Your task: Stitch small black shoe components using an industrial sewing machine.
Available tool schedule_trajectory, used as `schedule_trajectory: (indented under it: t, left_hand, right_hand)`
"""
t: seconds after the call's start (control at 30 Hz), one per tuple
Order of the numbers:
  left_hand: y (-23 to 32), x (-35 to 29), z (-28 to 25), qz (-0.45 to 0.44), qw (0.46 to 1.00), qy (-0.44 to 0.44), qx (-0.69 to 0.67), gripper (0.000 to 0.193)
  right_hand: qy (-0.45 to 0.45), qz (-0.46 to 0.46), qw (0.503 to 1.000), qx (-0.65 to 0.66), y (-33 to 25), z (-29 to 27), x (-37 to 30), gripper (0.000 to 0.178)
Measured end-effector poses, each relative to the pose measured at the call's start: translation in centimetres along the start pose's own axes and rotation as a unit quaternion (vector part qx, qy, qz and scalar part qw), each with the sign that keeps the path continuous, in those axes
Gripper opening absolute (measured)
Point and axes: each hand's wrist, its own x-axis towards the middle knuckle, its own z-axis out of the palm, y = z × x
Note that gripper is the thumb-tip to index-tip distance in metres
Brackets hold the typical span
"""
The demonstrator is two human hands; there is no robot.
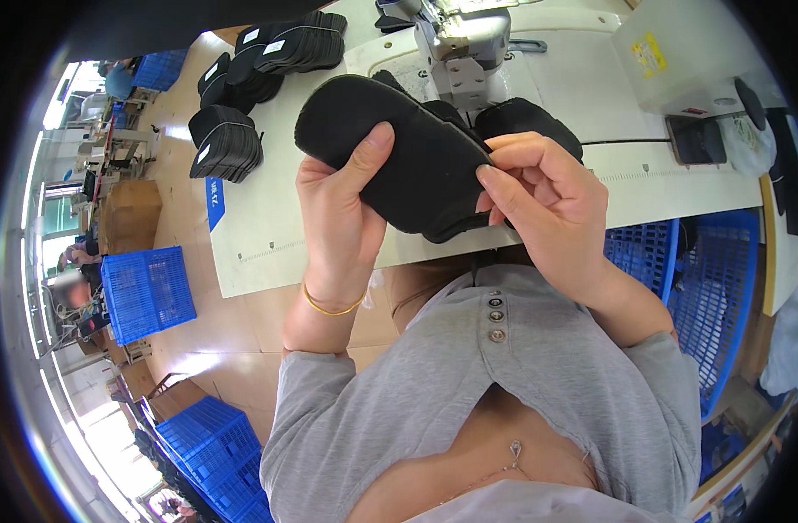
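A flat black padded fabric piece (408, 157) with a rounded end is held up over the table's front edge, tilted. My left hand (342, 192) grips its left side, thumb on the face and the fingers hidden behind. At its right edge, my right hand (543, 192) pinches the seam between thumb and forefinger. Just beyond stands a sewing machine (464, 61), its needle area partly hidden by the piece. Another black fabric piece (534, 122) lies on the table right of the machine head, behind my right hand.
Stacks of black pieces (227, 144) with white labels sit at the table's left. The white table (268, 261) carries a ruler strip along its front. At the right are a translucent bin (678, 61), a phone (697, 141) and blue crates (717, 296). More blue crates (148, 295) stand on the floor at left.
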Motion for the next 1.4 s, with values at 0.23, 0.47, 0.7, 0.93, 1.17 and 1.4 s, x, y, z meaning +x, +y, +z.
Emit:
schedule_trajectory:
  t: [0.23,0.47,0.7,0.93,1.17,1.4]
  left_hand:
    - [0.4,1.5,0.5,0.01,1.0,-0.003,0.01,0.024]
    - [2.5,7.1,1.4,-0.012,0.988,-0.052,0.143,0.021]
    - [3.6,11.7,2.4,-0.019,0.971,-0.107,0.211,0.019]
    - [3.7,13.0,2.0,-0.048,0.964,-0.084,0.246,0.02]
    - [3.9,14.0,1.2,-0.079,0.952,-0.072,0.288,0.02]
    - [3.4,7.7,0.3,0.562,0.57,-0.177,0.573,0.039]
  right_hand:
    - [0.032,0.0,0.999,0.028,0.1,0.5,1.0,0.017]
    - [-0.061,0.121,0.99,0.025,-0.7,-0.4,4.6,0.02]
    - [-0.031,0.073,0.994,0.07,-1.2,0.0,7.6,0.026]
    - [-0.03,0.064,0.995,0.074,-0.8,0.1,7.9,0.024]
    - [-0.02,0.064,0.993,0.101,-0.7,0.8,7.8,0.025]
    - [-0.008,0.053,0.995,0.085,-0.5,1.0,7.4,0.022]
